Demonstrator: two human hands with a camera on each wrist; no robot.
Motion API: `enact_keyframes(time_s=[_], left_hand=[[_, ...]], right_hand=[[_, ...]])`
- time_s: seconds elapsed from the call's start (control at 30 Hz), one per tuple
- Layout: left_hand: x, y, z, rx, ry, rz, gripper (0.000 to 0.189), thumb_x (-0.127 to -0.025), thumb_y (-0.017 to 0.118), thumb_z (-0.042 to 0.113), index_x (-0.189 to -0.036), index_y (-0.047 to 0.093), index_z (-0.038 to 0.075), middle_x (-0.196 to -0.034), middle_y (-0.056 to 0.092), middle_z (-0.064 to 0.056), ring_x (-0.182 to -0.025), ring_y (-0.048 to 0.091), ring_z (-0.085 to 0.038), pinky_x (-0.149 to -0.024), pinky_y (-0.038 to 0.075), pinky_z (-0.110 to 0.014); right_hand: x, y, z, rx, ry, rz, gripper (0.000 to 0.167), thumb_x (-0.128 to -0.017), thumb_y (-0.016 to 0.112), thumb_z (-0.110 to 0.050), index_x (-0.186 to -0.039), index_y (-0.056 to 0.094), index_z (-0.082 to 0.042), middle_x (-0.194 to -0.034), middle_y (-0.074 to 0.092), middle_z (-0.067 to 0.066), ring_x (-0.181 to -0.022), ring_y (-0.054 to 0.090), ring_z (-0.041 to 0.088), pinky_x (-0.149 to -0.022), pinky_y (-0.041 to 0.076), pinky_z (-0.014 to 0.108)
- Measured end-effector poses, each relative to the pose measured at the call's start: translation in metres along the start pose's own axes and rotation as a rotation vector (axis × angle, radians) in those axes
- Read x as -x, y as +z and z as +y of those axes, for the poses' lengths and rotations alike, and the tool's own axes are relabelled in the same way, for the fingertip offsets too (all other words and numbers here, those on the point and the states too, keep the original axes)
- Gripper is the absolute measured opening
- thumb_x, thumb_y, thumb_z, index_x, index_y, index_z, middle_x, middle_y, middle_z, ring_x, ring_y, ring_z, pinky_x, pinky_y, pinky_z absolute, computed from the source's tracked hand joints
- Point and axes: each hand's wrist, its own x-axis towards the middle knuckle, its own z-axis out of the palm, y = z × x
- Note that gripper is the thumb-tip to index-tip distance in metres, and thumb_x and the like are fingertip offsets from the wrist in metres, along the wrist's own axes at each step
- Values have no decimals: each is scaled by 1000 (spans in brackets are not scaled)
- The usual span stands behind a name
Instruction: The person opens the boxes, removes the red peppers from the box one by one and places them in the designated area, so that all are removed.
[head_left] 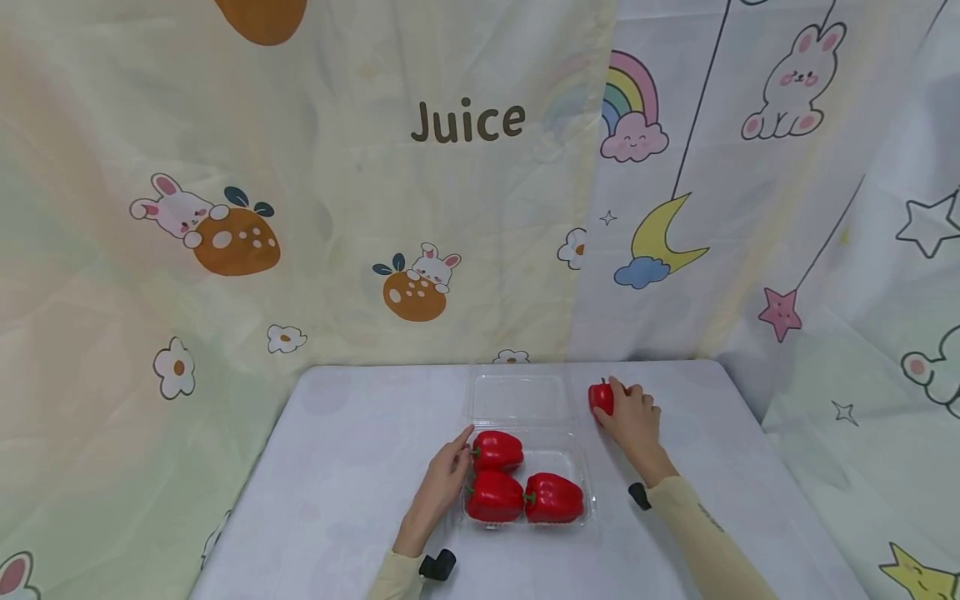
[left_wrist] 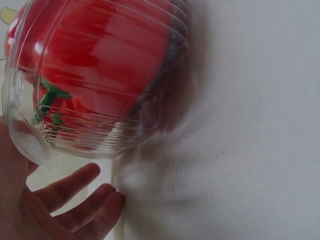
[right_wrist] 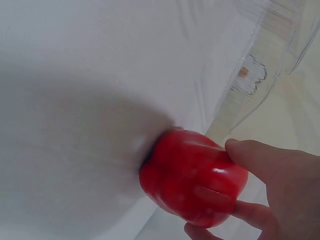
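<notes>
A clear plastic clamshell box (head_left: pixel 588 467) stands on the table with its lid (head_left: pixel 517 398) folded back. Inside lie a red bell pepper (head_left: pixel 498 451) at the back left, another bell pepper (head_left: pixel 495 497) at the front left and a third bell pepper (head_left: pixel 554 498) at the front right. My left hand (head_left: pixel 447 472) touches the box's left side, fingers mostly straight, the lower ones spread apart in the left wrist view. To the right of the lid, my right hand (head_left: pixel 636 421) grips one more red bell pepper (right_wrist: pixel 192 175) between thumb and fingers, low over the white cloth.
The white-covered table (head_left: pixel 352 450) ends at a back edge just behind the lid. Printed curtains (head_left: pixel 450 200) hang behind and at the sides. A black wrist strap (head_left: pixel 438 566) shows on the left arm.
</notes>
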Motion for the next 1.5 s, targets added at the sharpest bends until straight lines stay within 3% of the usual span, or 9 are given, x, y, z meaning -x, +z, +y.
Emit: enact_keyframes(time_s=[0.3,0.6,1.27,1.5], left_hand=[[0,0,1,3,0,-4,47,-107,47,26,-154,43,25,-111,65,-2,-92,56,-10,-85,54,-29],[0,-1,1,13,-3,-10,47,-107,47,24,-154,43,23,-106,62,-2,-85,53,-10,-72,50,-21],[1,-1,0,10,1,-6,47,-107,47,28,-154,43,26,-110,64,0,-90,55,-10,-80,53,-24],[1,-2,0,17,10,-4,47,-107,47,27,-154,43,24,-107,63,0,-87,54,-10,-76,51,-23]], right_hand=[[-2,-1,-1,19,26,-37,77,-91,69,-34,-153,33,-5,-134,42,37,-122,42,56,-98,41,69],[-3,-1,-3,9,39,-53,84,-89,73,-33,-155,29,-6,-139,40,36,-128,39,55,-99,42,69],[1,-4,-9,-39,18,-40,87,-87,74,-28,-155,26,-6,-150,26,34,-136,30,55,-102,40,71],[1,-3,-10,-47,25,-59,84,-89,72,-29,-155,26,-7,-150,26,34,-135,29,56,-102,39,71]])
